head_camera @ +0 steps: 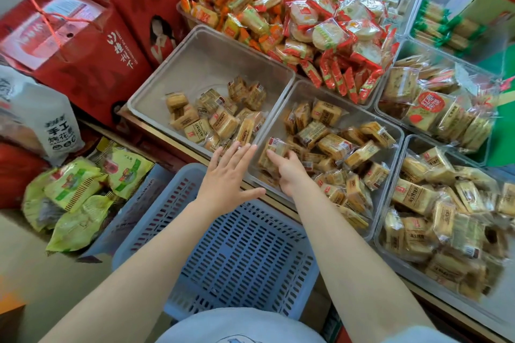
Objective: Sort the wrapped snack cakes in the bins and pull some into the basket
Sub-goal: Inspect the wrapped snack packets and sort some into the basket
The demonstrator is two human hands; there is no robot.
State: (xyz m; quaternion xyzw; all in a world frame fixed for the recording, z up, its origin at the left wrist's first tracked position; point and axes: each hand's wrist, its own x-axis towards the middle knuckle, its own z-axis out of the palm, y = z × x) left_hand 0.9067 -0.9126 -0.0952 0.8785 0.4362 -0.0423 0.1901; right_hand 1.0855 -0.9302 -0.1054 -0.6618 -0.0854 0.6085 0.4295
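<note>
Wrapped snack cakes lay in the clear bins beyond the blue basket, which stood nearest the person and whose slotted floor showed no cakes in it. Judged from that, the pulling step had not yet yielded anything; nearly all of the task remained.

The middle bin, directly beyond the basket's far right corner, held a loose single layer of cakes, too overlapped for an exact count but clearly upward of twenty. The left bin, touching the middle bin on its left, was mostly bare, with roughly a dozen cakes gathered in the corner nearest the basket. A third bin, to the right of the basket, was packed several layers deep; no count was possible.

The right hand reached over the basket's far edge into the middle bin, fingers curled onto one wrapped cake at the near wall; whether it was actually pinched could not be confirmed. The left hand hovered over the basket's far rim, fingers straight and slightly spread, holding nothing, its fingertips at the left bin's near edge.

Two hands, one basket and three bins of this cake type were counted.
</note>
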